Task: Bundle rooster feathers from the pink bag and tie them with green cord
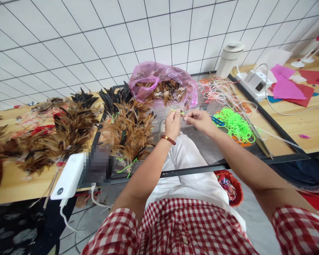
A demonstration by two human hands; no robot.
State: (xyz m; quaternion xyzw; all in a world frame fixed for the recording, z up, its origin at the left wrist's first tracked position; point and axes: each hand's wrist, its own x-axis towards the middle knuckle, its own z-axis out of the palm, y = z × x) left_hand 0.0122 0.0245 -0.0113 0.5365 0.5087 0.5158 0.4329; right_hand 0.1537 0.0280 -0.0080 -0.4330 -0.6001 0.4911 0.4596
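My left hand [173, 124], with a beaded bracelet at the wrist, is closed in a pinch on a short piece of bright green cord [172, 110]. Close beside it my right hand [200, 121] has its thumb and fingers pinched together; what lies between them is too small to make out. Blue-handled snips [217, 121] show just behind the right hand; I cannot tell whether it touches them. A tangled heap of green cord [235, 124] lies to the right. Left of my hands spreads a pile of brown and black feathers [130, 127].
A pink plastic bag [164, 74] of feathers stands behind my hands. Pale cords [219, 90], a white bottle [230, 58] and a power strip [255, 85] are at the right. A power bank [67, 177] sits front left. A red basket [238, 193] is below the table.
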